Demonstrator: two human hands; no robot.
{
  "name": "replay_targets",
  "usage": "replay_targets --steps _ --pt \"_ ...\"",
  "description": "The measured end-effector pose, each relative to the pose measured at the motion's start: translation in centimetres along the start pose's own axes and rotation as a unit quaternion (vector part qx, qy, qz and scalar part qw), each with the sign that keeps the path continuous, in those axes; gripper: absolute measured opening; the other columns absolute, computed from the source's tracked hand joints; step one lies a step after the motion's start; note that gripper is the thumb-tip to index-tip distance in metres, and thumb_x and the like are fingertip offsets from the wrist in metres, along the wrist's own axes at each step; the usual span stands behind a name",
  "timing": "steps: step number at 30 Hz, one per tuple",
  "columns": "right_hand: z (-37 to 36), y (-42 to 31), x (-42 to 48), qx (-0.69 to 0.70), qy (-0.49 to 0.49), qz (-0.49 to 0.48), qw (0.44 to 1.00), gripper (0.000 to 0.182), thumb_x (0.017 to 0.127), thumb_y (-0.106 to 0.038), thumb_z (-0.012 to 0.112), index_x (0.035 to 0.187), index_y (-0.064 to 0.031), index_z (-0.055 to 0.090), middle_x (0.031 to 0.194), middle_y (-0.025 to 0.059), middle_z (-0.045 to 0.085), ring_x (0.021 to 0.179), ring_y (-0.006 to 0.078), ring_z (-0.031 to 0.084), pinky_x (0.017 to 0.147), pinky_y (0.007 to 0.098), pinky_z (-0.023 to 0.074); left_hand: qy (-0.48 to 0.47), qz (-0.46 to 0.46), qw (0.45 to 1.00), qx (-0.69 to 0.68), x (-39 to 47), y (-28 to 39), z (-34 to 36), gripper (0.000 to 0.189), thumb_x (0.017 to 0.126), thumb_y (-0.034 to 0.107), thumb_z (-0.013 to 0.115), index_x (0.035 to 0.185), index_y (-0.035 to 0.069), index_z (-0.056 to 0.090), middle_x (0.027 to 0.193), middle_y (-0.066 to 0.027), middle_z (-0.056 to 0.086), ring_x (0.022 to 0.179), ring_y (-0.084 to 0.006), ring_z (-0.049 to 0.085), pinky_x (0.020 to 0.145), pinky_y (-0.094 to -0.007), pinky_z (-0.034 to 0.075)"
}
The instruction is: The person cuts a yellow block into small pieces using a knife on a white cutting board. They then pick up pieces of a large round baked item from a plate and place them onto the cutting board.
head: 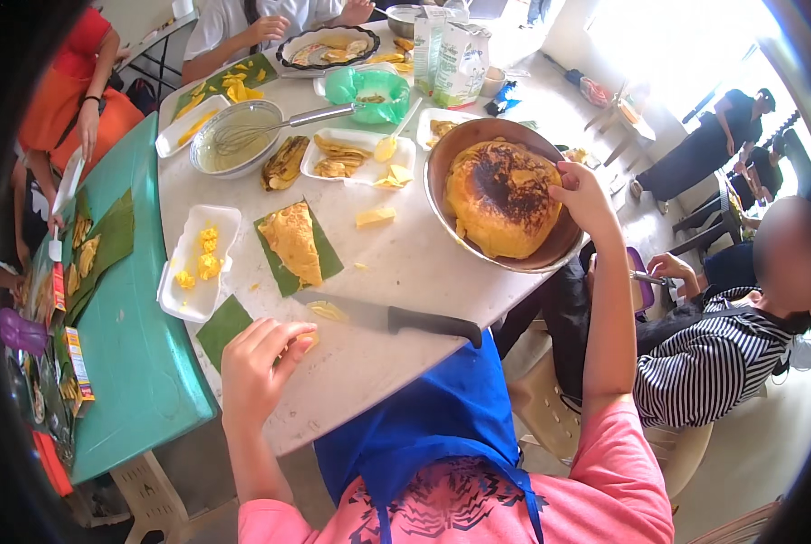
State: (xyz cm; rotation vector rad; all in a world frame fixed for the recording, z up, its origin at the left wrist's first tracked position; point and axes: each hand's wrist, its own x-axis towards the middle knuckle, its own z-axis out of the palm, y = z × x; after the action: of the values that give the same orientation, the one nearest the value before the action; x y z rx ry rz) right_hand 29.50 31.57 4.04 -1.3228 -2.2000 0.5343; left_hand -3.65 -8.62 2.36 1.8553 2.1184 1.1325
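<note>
My right hand [585, 197] reaches over the rim of a metal bowl [439, 204], its thumb and fingers at the edge of a large browned, round cooked piece of food [507, 200]; whether it grips the rim or the food, I cannot tell. Low over the table is my left hand [263, 360], fingers curled near a small yellow piece [307, 340] that they partly hide. A black-handled knife [433, 324] lies flat between the hands, with a thin yellow slice on its blade. Beyond it, a folded golden piece [293, 241] rests on a banana leaf [331, 255].
A foam tray with yellow crumbs [198, 299] lies at left. Farther back are a bowl [235, 170] with a whisk [324, 114], a foam tray of cooked slices [358, 175] and cartons [461, 64]. A green table [140, 374] adjoins at left. A seated person [711, 360] is at right.
</note>
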Motion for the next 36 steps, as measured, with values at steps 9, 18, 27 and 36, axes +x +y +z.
replay_targets --steps 9,18,27,36 --pt "-0.6 -6.3 -3.1 0.031 0.065 0.001 0.997 0.029 0.084 -0.005 0.077 0.113 -0.0057 0.075 0.088 0.0018 0.070 0.082 0.0126 0.065 0.080 0.0309 0.0531 -0.006 -0.014 1.000 -0.002 -0.1 0.4 -0.1 0.011 0.093 0.016 0.074 0.098 0.007 0.075 0.084 -0.0080 0.070 0.072 -0.0261 0.063 0.062 -0.0360 0.049" --pt "1.5 -9.0 -6.6 -0.097 0.126 -0.263 0.952 0.017 0.082 0.004 0.064 0.089 -0.0055 0.076 0.094 0.0093 0.072 0.094 0.0297 0.069 0.086 0.0405 0.0565 -0.016 -0.028 0.999 -0.007 0.1 0.2 0.3 0.011 0.093 0.013 0.073 0.101 0.006 0.075 0.081 -0.0088 0.068 0.068 -0.0241 0.061 0.062 -0.0350 0.048" --pt "1.4 -7.1 -5.7 0.025 0.140 -0.190 0.971 0.017 0.084 0.001 0.068 0.100 -0.0028 0.074 0.094 0.0130 0.071 0.083 0.0310 0.071 0.079 0.0409 0.0568 -0.015 -0.035 0.999 0.005 0.0 0.1 0.4 0.010 0.095 0.013 0.072 0.101 0.006 0.075 0.082 -0.0088 0.068 0.069 -0.0243 0.062 0.063 -0.0348 0.049" --pt "-0.9 -5.7 -5.8 0.027 0.133 -0.029 0.990 0.026 0.090 -0.011 0.074 0.115 -0.0041 0.073 0.097 0.0138 0.076 0.088 0.0232 0.075 0.081 0.0350 0.0578 -0.011 -0.034 0.999 0.002 -0.2 -0.1 0.5 0.010 0.094 0.013 0.073 0.101 0.007 0.075 0.084 -0.0087 0.069 0.069 -0.0242 0.063 0.062 -0.0346 0.049"
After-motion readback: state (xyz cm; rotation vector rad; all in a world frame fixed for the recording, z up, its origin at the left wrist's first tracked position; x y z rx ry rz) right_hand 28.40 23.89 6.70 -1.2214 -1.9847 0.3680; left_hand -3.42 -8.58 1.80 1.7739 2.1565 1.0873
